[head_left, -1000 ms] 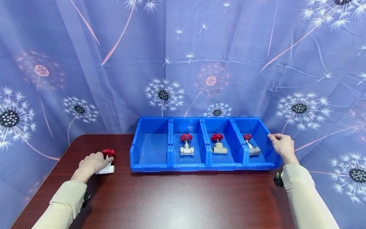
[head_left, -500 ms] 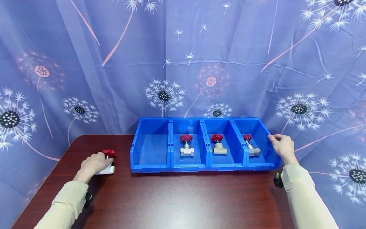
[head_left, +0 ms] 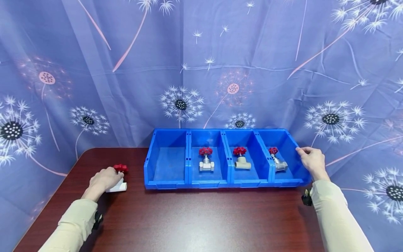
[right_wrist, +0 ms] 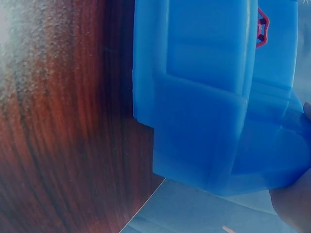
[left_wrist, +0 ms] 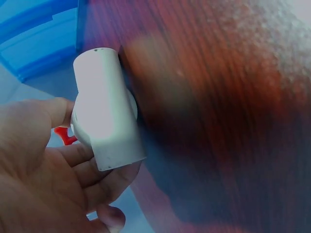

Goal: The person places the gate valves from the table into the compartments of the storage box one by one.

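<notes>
My left hand [head_left: 104, 180] holds a white plastic stop valve with a red handwheel [head_left: 117, 187] at the left of the table. In the left wrist view the thumb and fingers curl round the valve's white body [left_wrist: 104, 111], and a bit of red handwheel [left_wrist: 64, 135] shows behind. At the far right, my right hand [head_left: 311, 161] grips the side wall of the end blue bin [head_left: 296, 148], thumb at the rim. Most of that hand lies outside the right wrist view, where the bin [right_wrist: 199, 126] fills the middle.
Four joined blue bins stand in a row at the back. The leftmost bin [head_left: 170, 162] holds nothing. A metal valve [head_left: 206, 164], a beige valve [head_left: 242, 162] and another metal valve [head_left: 279, 164] sit in the others. A patterned curtain [head_left: 207, 101] hangs behind the brown table [head_left: 201, 217].
</notes>
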The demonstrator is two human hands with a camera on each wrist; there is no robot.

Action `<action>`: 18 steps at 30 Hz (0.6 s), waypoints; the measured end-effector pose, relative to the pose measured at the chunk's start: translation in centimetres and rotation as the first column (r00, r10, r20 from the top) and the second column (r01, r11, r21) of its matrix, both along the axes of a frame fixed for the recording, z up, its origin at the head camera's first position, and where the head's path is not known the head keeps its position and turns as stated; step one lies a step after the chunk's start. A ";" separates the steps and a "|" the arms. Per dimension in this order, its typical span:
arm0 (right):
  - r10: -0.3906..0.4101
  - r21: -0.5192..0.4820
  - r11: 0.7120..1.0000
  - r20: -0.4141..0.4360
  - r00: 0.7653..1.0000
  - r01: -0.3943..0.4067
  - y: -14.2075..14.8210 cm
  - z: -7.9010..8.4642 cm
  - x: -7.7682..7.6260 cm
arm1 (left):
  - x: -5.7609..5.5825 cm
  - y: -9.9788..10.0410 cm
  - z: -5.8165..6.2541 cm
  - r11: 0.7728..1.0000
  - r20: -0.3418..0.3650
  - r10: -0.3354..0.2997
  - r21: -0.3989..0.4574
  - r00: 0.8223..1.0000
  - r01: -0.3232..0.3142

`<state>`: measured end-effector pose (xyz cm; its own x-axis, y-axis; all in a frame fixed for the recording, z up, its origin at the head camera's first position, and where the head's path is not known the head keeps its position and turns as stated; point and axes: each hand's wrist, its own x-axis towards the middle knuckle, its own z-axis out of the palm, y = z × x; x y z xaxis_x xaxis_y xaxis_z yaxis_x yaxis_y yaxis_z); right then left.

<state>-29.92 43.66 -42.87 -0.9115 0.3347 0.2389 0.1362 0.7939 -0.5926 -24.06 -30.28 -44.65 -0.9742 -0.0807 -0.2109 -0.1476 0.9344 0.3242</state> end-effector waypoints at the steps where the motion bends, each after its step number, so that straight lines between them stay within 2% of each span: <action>1: -0.002 -0.001 1.000 0.001 1.000 0.002 0.0 0.0 0.0 | 0.0 0.0 0.0 1.000 0.000 0.000 0.000 1.000 0.000; 6: -0.009 -0.007 1.000 0.003 1.000 0.009 -0.1 0.0 0.1 | 0.4 0.1 0.3 1.000 -0.007 0.003 -0.002 1.000 -0.003; 11: -0.015 -0.017 1.000 0.011 1.000 0.015 0.0 0.0 0.1 | 0.6 0.0 1.0 1.000 -0.053 -0.016 0.000 0.998 0.016; 18: -0.019 -0.019 1.000 0.020 1.000 0.019 0.0 0.0 0.1 | 0.6 0.5 3.0 0.998 -0.120 -0.056 -0.011 0.991 0.055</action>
